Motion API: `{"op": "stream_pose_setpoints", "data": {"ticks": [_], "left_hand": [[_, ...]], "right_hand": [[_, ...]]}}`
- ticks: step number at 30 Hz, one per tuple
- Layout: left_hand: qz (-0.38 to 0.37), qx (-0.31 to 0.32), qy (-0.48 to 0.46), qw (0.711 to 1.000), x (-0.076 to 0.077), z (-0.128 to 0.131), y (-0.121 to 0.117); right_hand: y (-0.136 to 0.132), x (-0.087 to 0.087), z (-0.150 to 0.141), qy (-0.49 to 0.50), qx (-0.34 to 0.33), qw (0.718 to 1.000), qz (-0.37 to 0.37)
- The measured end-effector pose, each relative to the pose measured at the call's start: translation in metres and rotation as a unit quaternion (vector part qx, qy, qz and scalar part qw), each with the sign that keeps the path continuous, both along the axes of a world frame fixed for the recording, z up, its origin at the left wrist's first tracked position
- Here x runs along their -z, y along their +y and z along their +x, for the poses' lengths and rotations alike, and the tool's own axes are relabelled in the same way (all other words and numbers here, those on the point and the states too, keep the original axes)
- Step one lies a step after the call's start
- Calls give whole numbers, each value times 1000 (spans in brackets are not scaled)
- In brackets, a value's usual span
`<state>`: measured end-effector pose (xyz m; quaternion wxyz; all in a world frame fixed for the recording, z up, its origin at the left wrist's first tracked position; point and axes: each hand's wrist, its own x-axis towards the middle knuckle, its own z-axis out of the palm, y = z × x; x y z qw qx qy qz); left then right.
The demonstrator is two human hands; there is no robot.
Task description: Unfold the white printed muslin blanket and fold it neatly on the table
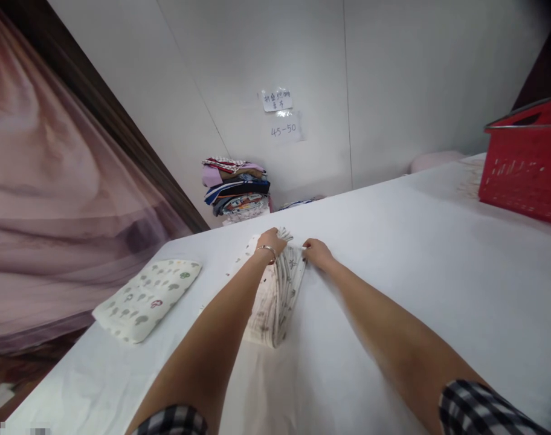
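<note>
A pale printed cloth point(275, 302) lies gathered in long narrow folds on the white table. My left hand point(272, 241), with a bracelet at the wrist, is closed on the bunched far end of this cloth. Pinched between the fingers of my right hand point(318, 252) is the cloth's far right edge, drawn a little out to the side. Part of the cloth is hidden behind my left forearm. To the left lies a flat folded cloth point(146, 300) with a print of grey, green and red tree-like shapes.
The white-covered table point(393, 254) reaches to the wall. A red plastic basket point(524, 169) stands at the right. Beyond the far edge is a stack of folded fabrics point(237, 187) under paper signs point(284, 127). A pink curtain point(67, 181) hangs at the left.
</note>
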<state>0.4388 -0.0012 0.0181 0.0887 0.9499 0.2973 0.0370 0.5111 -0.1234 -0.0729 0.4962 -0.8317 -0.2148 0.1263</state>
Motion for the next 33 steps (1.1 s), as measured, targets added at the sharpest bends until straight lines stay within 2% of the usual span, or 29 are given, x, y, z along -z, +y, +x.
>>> {"op": "stream_pose_setpoints", "data": {"ticks": [5,8,12,17,20,23,25,28,31,33], "left_hand": [[17,26,6,999,18,2,-25],[24,27,6,999,27,3,-40],[35,31,-2,999,22,-3,-42],[33,58,-3,998,22,-11,-48],[10,63,-3,998,29,-11,-56],[-33,65,-7,997,28,-18,-51],[-70,59,-19,996,22,-34,-36],[-89,12,-81,993,11,-84,-1],[-1,-74,-131,989,10,-153,37],[-7,-160,-153,975,17,-196,54]], "right_hand": [[-4,-4,4,51,26,997,55],[-7,-11,5,115,15,989,89],[-6,-21,-1,206,-28,971,118],[-1,-23,-9,303,-86,922,226],[-1,-17,-10,287,-52,929,226],[-2,-12,-8,262,-38,943,200],[-3,-11,-7,242,-35,952,183],[-3,-11,-7,196,-23,967,160],[-3,-11,-5,139,-10,981,136],[-2,-12,-3,112,-8,987,116]]}}
